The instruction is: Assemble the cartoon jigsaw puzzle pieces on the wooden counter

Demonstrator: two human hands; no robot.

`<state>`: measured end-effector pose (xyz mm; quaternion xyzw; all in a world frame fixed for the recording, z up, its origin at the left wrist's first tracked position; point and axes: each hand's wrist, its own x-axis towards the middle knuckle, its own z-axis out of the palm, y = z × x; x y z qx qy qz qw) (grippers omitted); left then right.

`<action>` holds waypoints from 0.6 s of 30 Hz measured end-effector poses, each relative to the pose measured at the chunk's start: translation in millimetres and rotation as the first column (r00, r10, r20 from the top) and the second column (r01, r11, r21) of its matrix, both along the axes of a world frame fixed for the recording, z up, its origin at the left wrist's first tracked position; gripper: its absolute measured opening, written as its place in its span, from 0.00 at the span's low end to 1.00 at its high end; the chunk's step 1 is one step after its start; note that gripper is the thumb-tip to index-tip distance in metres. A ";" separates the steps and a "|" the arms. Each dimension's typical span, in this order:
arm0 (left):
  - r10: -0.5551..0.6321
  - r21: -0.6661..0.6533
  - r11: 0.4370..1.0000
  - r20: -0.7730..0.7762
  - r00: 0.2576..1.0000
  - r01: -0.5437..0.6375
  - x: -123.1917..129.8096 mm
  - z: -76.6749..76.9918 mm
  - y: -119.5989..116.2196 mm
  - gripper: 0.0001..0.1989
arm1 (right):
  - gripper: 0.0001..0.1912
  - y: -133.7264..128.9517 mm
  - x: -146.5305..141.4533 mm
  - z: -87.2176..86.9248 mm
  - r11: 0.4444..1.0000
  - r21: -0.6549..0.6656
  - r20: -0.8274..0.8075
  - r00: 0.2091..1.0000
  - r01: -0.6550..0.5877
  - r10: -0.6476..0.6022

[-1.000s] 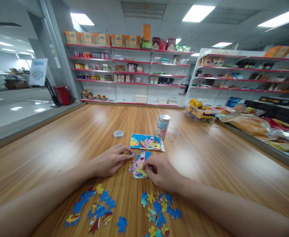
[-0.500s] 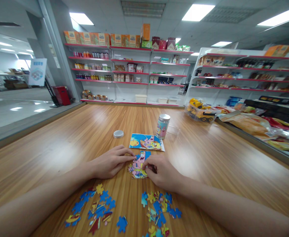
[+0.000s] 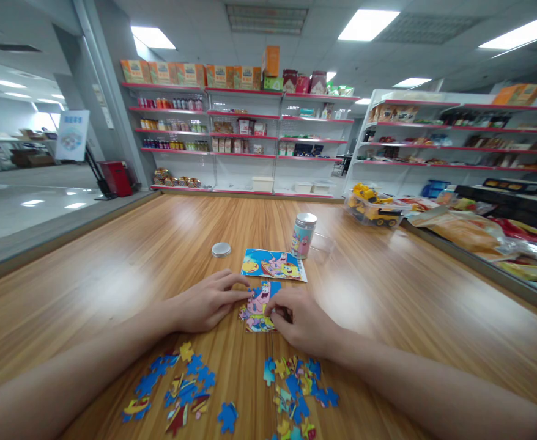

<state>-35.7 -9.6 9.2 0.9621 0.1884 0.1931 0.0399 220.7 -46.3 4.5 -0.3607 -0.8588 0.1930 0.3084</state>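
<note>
A partly joined jigsaw puzzle (image 3: 258, 308) lies on the table between my hands, showing pink and yellow cartoon figures. My left hand (image 3: 211, 300) rests beside it, fingers stretched out and open, fingertips touching its left edge. At the right edge, my right hand (image 3: 298, 316) is closed in a pinch over the puzzle; whatever its fingertips hold is hidden. Just beyond lies the picture sheet (image 3: 273, 264) with the same figures. Loose puzzle pieces (image 3: 183, 388) are spread in front of my left forearm, with another group of pieces (image 3: 298, 388) to the right. One blue piece (image 3: 227, 417) lies apart.
A printed can (image 3: 303, 235) stands at the picture sheet's right corner, beside a clear plastic item (image 3: 322, 243). A round lid (image 3: 221, 249) lies left of the sheet. Farther right, a clear bin (image 3: 359, 214) holds yellow toy trucks. Stocked shelves (image 3: 243, 154) stand behind the table.
Both hands and the puzzle look almost unmoved. The whole view has shifted down very slightly.
</note>
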 end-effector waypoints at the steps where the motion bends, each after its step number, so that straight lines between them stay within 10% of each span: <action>1: 0.002 0.002 1.000 0.005 1.000 -0.002 -0.4 -0.4 0.1 0.23 | 0.12 0.1 0.0 0.0 1.000 -0.002 0.002 1.000 0.000 0.000; 18: 0.043 -0.069 0.997 0.060 0.997 -0.039 1.7 1.2 -3.6 0.25 | 0.13 -0.1 -1.0 1.2 1.000 0.006 0.003 1.000 -0.003 0.003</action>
